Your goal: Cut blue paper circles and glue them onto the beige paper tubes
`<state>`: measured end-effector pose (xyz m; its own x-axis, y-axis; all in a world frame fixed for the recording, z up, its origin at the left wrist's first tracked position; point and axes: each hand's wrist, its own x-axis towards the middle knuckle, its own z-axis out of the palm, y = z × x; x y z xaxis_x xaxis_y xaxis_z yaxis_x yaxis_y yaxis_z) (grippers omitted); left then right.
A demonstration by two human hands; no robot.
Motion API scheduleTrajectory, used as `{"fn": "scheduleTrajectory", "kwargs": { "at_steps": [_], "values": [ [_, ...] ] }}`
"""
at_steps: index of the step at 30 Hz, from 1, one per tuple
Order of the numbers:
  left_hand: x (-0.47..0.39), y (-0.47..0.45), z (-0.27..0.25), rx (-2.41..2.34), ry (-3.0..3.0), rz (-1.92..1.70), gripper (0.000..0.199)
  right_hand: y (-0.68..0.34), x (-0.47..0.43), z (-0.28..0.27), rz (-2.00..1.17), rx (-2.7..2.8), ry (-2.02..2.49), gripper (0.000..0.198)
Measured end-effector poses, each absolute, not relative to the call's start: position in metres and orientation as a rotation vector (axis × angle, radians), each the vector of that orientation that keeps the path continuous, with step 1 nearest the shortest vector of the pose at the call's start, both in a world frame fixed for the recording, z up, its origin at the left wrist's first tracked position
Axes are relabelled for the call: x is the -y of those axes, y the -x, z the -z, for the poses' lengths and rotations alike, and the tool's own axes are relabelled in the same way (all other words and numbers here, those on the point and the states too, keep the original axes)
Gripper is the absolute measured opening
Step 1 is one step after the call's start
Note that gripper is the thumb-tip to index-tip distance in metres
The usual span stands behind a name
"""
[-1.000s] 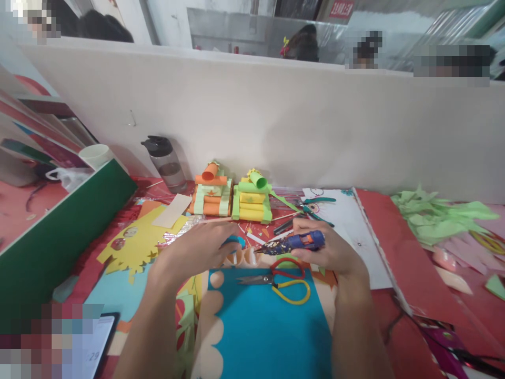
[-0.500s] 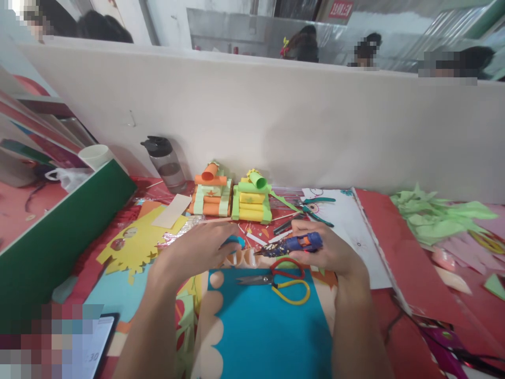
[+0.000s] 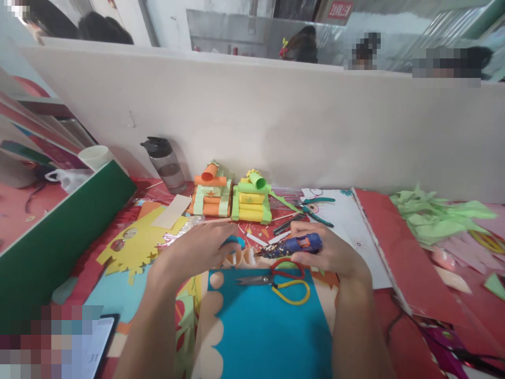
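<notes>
A blue and dark hot glue gun [image 3: 303, 243] lies in my right hand [image 3: 333, 250], whose fingers are wrapped round its body. Its nozzle points left, close to peach paper rings [image 3: 249, 256] near the far edge of a blue sheet [image 3: 272, 334]. My left hand [image 3: 201, 247] is closed on a small blue paper piece [image 3: 236, 241], partly covered by the fingers; whether it also touches the rings I cannot tell. Scissors [image 3: 272, 281] with one red and one yellow handle lie on the sheet, below the glue gun. Peach scallops [image 3: 213, 331] border the sheet's left side.
Two paper-roll tanks, one orange [image 3: 211, 197] and one yellow-green [image 3: 252, 200], stand by the partition [image 3: 276, 121]. A bottle [image 3: 165, 163] is left of them, green-handled pliers [image 3: 317, 208] right. A phone [image 3: 100, 342] lies front left, green paper scraps [image 3: 430, 216] at right.
Both hands keep nearly the same place. The glue gun has tipped very slightly in my right hand, its nozzle still by the peach rings.
</notes>
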<state>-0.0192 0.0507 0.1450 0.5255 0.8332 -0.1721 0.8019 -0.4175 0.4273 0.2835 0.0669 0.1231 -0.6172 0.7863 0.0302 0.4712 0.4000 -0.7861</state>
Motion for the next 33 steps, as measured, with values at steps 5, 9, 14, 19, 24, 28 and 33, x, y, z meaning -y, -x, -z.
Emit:
{"fn": "scheduleTrajectory", "kwargs": {
  "at_steps": [5,9,14,19,24,28,33],
  "values": [
    [-0.050,0.019,-0.146,-1.333,-2.312,-0.105,0.022,-0.283,-0.067,-0.121,-1.070,2.266,1.121,0.036],
    [-0.051,0.019,-0.145,-1.343,-2.304,-0.106,0.021,-0.281,-0.068,-0.120,-0.970,2.275,1.125,0.035],
    [-0.050,0.019,-0.144,-1.343,-2.310,-0.117,0.022,-0.279,-0.068,-0.121,-0.946,2.272,1.130,0.036],
    [-0.051,0.021,-0.144,-1.323,-2.320,-0.113,0.023,-0.279,-0.066,-0.123,-0.987,2.322,1.107,0.038],
    [-0.052,0.021,-0.142,-1.301,-2.326,-0.114,0.024,-0.280,-0.065,-0.124,-1.033,2.346,1.108,0.040],
    [-0.052,0.020,-0.141,-1.324,-2.310,-0.106,0.023,-0.284,-0.064,-0.125,-1.015,2.359,1.125,0.042],
    [-0.052,0.020,-0.140,-1.344,-2.317,-0.105,0.021,-0.287,-0.062,-0.131,-1.055,2.329,1.073,0.043]
  ]
}}
